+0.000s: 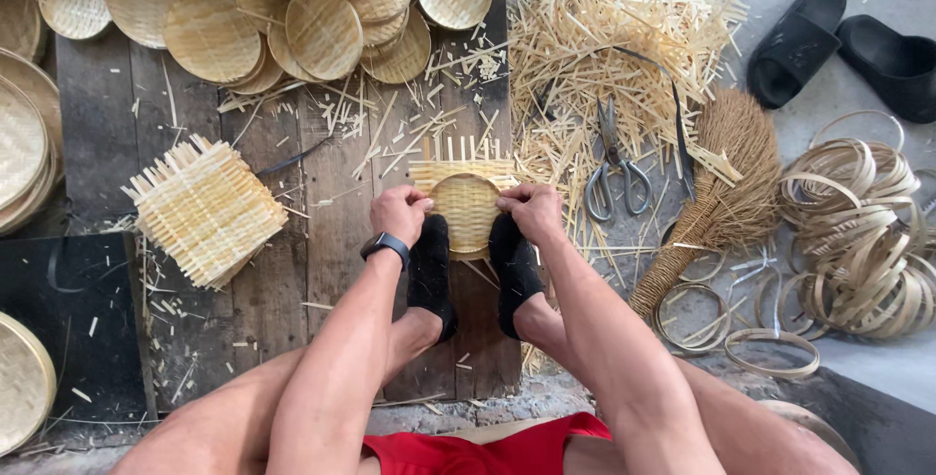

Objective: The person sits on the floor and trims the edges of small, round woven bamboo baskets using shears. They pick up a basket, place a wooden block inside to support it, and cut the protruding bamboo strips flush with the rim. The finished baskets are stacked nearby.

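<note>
Between two black-socked feet (430, 275), centre of plank floor (322, 231): small woven bamboo tray (467, 210), unfinished, strip ends sticking out on far side. L hand (400, 212) grips its left rim, fingers curled shut; R hand (531, 210) grips right rim likewise. Scissors (612, 171) just right, w/ fibre brush (726, 182) beyond. Square woven mats (205, 210) lie left; finished round trays (292, 7) piled far.

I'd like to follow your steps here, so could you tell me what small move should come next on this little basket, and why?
Probably trimming the spiky strip ends next. Both hands, left and right, press the woven mat into its round hoop between the feet, yet loose ends stick out above the rim. The scissors lie just beside the right hand.
</note>
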